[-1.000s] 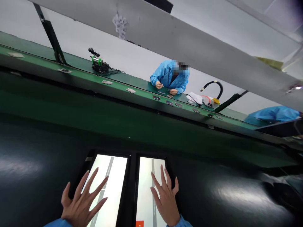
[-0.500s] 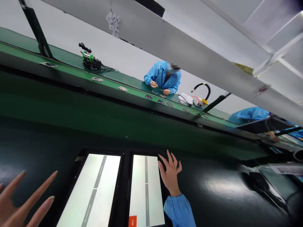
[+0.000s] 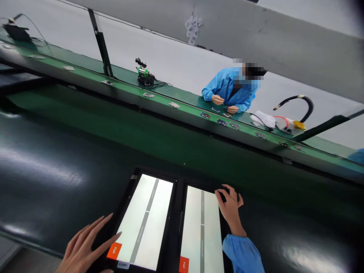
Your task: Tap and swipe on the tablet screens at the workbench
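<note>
Two flat tablets with lit white screens lie side by side on the dark table. Each screen has a grey stripe down it and a red block marked "Fail" at its lower left. My left hand (image 3: 85, 242) is spread beside the left tablet (image 3: 157, 231), one fingertip over the screen's left edge. At the upper right edge of the right tablet (image 3: 212, 235) is my right hand (image 3: 231, 208), its fingers bent and apart, the thumb tip by the screen corner. Whether that hand presses on the tablet cannot be told. A small white label (image 3: 123, 265) shows below the left screen.
Beyond the table runs a raised green ledge (image 3: 125, 88) with several small circuit boards (image 3: 205, 115). A person in a blue smock (image 3: 230, 89) works behind it. A device with a green-edged roller (image 3: 145, 76) and a black bent hose (image 3: 308, 106) stand there too.
My view has swung left, so the scene sits further right. My left hand has come in to the left tablet's edge. My right hand's fingers have bent at the right tablet's corner.
</note>
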A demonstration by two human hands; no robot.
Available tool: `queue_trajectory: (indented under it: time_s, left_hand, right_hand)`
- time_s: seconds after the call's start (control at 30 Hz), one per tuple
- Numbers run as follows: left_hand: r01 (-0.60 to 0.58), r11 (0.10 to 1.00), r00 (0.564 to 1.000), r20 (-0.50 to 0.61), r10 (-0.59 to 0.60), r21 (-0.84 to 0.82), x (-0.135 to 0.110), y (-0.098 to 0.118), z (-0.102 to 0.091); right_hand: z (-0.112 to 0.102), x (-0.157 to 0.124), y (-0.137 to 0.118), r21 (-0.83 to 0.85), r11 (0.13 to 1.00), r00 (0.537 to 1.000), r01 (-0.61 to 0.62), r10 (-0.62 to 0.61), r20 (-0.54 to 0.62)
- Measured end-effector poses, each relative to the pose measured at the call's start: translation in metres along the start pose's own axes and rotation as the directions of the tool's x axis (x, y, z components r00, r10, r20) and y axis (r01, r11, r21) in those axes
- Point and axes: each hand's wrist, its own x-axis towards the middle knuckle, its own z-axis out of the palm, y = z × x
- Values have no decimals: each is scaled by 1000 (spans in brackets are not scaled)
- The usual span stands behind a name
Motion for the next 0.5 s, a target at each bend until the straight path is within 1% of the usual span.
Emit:
queue_trajectory:
  time_s: [0.07, 0.17, 0.27, 0.33, 0.4, 0.5]
  left_hand:
    - [-77, 996, 997, 10, 77, 41, -2, 3, 2]
    - [-171, 979, 985, 25, 169, 108, -1, 0, 4]
    - [-234, 968, 972, 3, 235, 95, 5, -3, 3]
    - [-243, 968, 969, -41, 245, 55, 9, -5, 1]
    - [-221, 975, 972, -73, 221, 10, 10, -5, -1]
    - [-174, 983, 983, -75, 170, -55, 3, -3, 1]
  right_hand:
    - [0, 0, 0, 8, 1000, 1000, -10, 10, -4]
    - [-2, -1, -3, 19, 1000, 1000, -15, 15, 5]
    - [-4, -3, -4, 37, 999, 1000, -9, 8, 27]
    - [-4, -3, -5, 50, 999, 999, -18, 16, 39]
    - [-3, -2, -6, 56, 997, 998, -45, 42, 41]
    - [-2, 0, -10, 48, 995, 995, -91, 89, 42]
